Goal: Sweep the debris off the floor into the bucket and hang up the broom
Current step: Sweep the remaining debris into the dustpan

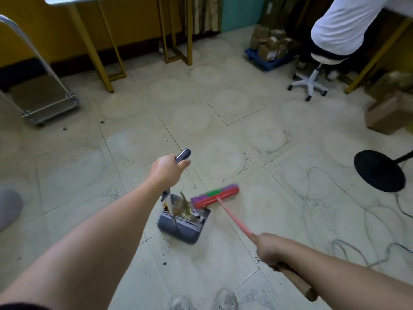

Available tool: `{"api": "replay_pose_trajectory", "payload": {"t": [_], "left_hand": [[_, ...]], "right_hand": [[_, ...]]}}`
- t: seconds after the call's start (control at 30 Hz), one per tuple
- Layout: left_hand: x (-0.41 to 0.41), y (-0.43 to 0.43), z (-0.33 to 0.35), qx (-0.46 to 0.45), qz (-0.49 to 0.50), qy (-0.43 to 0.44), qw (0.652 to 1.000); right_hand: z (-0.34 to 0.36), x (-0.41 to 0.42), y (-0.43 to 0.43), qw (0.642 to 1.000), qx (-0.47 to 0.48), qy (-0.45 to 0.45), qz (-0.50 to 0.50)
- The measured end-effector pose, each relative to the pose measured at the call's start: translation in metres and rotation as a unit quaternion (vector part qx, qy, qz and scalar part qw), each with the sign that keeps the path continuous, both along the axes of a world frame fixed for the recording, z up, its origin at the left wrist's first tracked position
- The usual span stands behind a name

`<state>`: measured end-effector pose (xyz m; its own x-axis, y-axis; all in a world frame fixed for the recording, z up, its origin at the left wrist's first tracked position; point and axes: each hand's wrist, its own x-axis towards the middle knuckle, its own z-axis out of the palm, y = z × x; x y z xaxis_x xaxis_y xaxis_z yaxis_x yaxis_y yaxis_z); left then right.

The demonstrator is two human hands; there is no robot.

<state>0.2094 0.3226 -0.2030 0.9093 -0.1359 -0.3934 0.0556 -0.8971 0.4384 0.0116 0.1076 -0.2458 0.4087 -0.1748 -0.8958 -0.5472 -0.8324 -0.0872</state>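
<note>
- Left hand (166, 170) is gripping the dustpan (182, 222) handle upright.
- Right hand (269, 250) is clasping the light, stiff broom (215, 196) mid-shaft, pushing loose debris (187, 209).

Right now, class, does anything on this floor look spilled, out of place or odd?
Yes. Dark crumbs lie on the tiles just nearer than the dustpan, and more specks sit far left by the cart. On the right, a loose cable sprawls in loops across the floor, a likely snag for the broom.
</note>
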Motion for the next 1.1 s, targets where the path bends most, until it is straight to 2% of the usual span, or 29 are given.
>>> {"api": "replay_pose_trajectory", "payload": {"t": [0.13, 0.23, 0.37, 0.5, 0.7, 0.83, 1.1], "left_hand": [[-0.003, 0.001, -0.001, 0.003, 0.003, -0.002, 1.000], [-0.006, 0.004, 0.000, 0.010, 0.002, -0.009, 1.000], [-0.008, 0.004, 0.002, 0.007, 0.004, -0.013, 1.000], [-0.008, 0.003, 0.001, -0.005, 0.009, -0.013, 1.000], [-0.004, 0.000, -0.001, -0.001, 0.021, -0.009, 1.000], [-0.002, -0.003, -0.004, -0.010, 0.029, -0.003, 1.000], [0.001, 0.001, -0.003, -0.036, 0.056, 0.038, 0.997]], "right_hand": [[0.014, -0.004, -0.012, 0.999, -0.003, 0.023, -0.026], [0.031, -0.005, -0.024, 0.998, 0.007, 0.003, -0.058], [0.046, 0.004, -0.034, 0.998, -0.006, -0.035, -0.047], [0.041, 0.036, -0.034, 0.997, -0.024, -0.056, -0.038], [0.014, 0.082, -0.017, 0.994, 0.028, -0.092, -0.048], [-0.005, 0.085, 0.002, 0.994, 0.063, -0.047, -0.070], [-0.007, 0.023, 0.015, 0.994, 0.094, 0.020, -0.043]]}}
